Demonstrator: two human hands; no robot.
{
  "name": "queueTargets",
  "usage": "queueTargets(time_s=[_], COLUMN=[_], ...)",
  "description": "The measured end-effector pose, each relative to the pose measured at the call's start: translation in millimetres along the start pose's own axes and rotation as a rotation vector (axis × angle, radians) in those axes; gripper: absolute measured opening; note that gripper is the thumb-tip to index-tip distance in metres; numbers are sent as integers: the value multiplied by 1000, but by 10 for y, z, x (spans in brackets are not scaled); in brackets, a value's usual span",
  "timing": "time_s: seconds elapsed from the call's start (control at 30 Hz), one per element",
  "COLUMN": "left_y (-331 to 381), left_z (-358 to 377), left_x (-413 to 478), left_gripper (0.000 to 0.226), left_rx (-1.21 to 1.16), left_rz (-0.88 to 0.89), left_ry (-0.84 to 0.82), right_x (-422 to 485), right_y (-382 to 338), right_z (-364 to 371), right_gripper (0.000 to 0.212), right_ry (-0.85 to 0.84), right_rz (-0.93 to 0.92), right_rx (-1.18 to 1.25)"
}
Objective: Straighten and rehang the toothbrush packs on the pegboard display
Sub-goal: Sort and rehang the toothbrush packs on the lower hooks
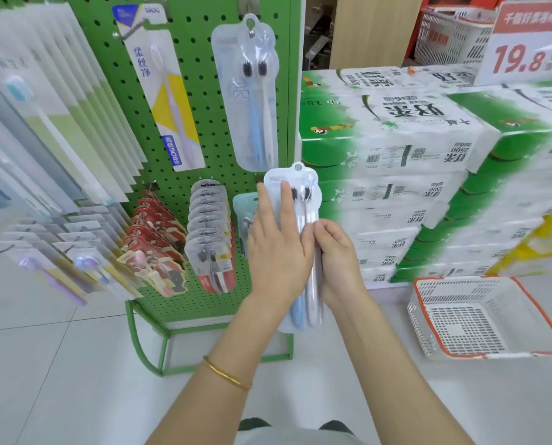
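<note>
Pack [304,180] held at centre frame, just off the pegboard [204,75]!
Left hand [277,248] lies flat, fingers spread on it; right hand [338,256] grips its right edge.

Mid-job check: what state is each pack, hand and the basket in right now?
Held pack: off the pegs, upright, between both hands.
Left hand: flat on its front, fingers straight.
Right hand: gripping its right edge.
Twin pack: hanging on a top peg.
Yellow pack: hanging, tilted.
Basket: on the floor, upright.
</note>
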State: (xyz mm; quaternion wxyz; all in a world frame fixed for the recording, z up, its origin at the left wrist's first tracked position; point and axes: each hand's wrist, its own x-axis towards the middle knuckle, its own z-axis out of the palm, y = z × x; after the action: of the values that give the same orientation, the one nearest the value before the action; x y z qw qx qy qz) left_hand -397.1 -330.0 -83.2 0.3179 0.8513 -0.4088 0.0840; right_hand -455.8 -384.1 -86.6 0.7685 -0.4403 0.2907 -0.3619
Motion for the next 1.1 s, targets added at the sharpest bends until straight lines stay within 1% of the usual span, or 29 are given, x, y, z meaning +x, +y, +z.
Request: queueTargets(time_s=[0.2,0.33,0.4,0.47,0.53,0.57,0.63,0.67,0.77,0.83,0.9,0.97,1.03,1.1], left_y=[-49,-73,-87,-75,-90,-85,-78,-84,-134,-152,-145,-190,-266,-335], left_z=[87,70,45,-26,-54,-76,-118,-115,-173,-265,-401,-459,-450,-412], left_x=[-273,-453,-496,-511,-506,-505,-505,-502,-467,-428,-399,-389,-398,-411], left_gripper=[58,58,65,83,103,107,104,101,98,96,91,86,75,61], left_rx=[200,268,297,329,327,319,271,229,71,-131,-480,-774,-1013,-1135], left_rz=[232,305,322,354,345,326,316,304,303,263,117,-38,-217,-363], left_ry=[-89,-176,-213,-258,-362,-379,-327,-320,-419,-515,-606,-578,-492,-444], right_x=[132,200,233,249,242,234,212,198,170,135,81,28,-6,-39], right_y=[-60,-93,-95,-116,-138,-144,-161,-177,-196,-201,-181,-139,-105,-112], right_z=[-77,-107,-116,-120,-100,-91,-82,-78,-117,-151,-166,-169,-162,-140], right_gripper=[29,26,22,20,20,20,18,17,34,33,24,12,18,22], right_ry=[116,147,165,159,148,142,129,116,63,57,14,-15,32,86], right_rz=[81,101,123,132,128,127,136,153,220,235,234,195,108,41], right_rx=[140,200,232,234,213,209,194,188,179,155,142,171,161,111])
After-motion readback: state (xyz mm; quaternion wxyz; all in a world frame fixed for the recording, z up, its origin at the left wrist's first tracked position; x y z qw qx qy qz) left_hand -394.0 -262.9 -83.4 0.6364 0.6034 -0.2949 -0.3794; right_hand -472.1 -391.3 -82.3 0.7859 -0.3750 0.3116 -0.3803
